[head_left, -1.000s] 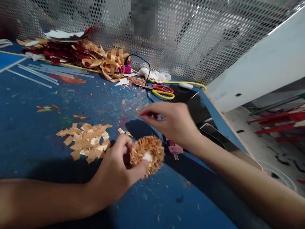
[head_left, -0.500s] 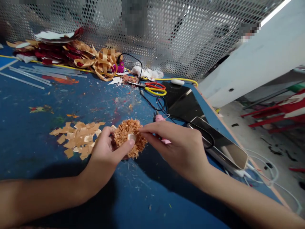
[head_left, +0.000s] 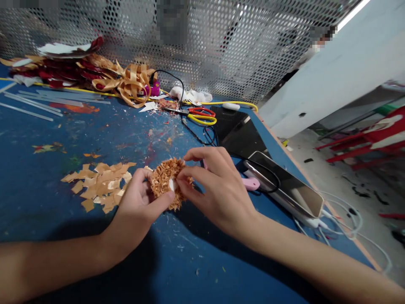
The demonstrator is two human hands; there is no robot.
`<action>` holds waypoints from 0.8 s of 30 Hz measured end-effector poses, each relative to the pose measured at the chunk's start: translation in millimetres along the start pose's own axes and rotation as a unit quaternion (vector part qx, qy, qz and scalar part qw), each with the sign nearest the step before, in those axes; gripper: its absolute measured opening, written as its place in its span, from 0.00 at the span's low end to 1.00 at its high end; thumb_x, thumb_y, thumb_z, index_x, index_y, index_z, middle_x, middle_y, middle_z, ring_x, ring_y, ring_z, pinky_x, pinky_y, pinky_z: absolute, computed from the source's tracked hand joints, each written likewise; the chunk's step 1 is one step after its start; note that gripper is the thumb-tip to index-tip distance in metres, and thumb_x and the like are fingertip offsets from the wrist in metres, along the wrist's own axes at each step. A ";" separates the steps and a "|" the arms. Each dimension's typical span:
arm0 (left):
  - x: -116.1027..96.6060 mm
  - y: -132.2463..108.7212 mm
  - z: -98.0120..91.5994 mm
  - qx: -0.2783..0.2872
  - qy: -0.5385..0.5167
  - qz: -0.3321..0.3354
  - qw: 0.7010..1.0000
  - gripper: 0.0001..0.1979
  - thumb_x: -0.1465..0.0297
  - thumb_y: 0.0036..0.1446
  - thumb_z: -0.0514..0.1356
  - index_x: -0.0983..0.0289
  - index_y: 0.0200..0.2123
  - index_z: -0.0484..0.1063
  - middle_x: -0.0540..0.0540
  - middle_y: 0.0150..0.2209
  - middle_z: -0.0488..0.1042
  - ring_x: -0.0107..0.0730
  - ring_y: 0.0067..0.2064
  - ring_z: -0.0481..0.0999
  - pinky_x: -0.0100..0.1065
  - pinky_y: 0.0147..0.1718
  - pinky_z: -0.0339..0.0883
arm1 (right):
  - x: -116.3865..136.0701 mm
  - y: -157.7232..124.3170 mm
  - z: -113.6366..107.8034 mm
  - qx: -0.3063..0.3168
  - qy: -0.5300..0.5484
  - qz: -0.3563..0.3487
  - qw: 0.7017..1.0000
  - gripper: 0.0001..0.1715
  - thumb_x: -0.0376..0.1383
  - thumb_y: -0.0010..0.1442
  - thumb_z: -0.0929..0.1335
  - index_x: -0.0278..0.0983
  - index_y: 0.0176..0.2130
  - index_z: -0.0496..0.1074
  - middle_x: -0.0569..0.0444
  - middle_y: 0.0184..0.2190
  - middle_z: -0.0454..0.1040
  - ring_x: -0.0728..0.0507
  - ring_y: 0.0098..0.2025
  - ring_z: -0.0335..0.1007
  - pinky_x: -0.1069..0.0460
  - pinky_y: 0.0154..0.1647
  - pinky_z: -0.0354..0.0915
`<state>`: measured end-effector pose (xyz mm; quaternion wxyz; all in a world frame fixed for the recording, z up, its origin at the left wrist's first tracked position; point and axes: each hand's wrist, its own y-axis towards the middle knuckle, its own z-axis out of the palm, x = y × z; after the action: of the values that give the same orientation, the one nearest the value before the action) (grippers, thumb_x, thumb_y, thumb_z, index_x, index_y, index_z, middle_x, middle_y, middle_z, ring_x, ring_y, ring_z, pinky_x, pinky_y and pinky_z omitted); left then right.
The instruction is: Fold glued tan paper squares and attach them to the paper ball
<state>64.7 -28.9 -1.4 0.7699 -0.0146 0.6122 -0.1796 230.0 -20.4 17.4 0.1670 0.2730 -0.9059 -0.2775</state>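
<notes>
My left hand [head_left: 139, 207] grips a round ball covered in small gold ribbon bits [head_left: 163, 179], thumb pressed along its lower side, just above the blue table [head_left: 95, 253]. My right hand [head_left: 218, 190] rests its curled fingers on the ball's right side, fingertips pinched at a small white bare patch in the covering; what they pinch is too small to make out. A pile of cut gold ribbon squares [head_left: 99, 183] lies on the table just left of my left hand.
A pink glue gun [head_left: 251, 183] with a black cord lies right of my hands, beside a phone [head_left: 284, 185] on a white cable. Red-and-yellow scissors [head_left: 201, 116], looped gold ribbon [head_left: 131, 82], clear glue sticks [head_left: 41, 101] and red pieces sit by the perforated metal wall.
My right hand came down from above the table onto the ball and now pinches at its white patch. My left hand turned the ball and lifted it slightly farther from me.
</notes>
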 end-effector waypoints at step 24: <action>10.8 -23.4 -5.0 0.197 0.301 0.133 0.924 0.12 0.77 0.48 0.55 0.59 0.35 0.57 0.44 0.23 0.66 0.24 0.22 0.65 0.26 0.22 0.55 | -31.0 84.0 35.4 0.336 0.133 -0.152 0.920 0.09 0.29 0.61 0.65 0.35 0.41 0.74 0.50 0.38 0.74 0.45 0.39 0.70 0.50 0.40 0.65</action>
<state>55.9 -52.9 -7.1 0.5537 0.2734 0.7637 -0.1882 204.8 71.0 34.6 0.1404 0.4819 -0.8628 0.0605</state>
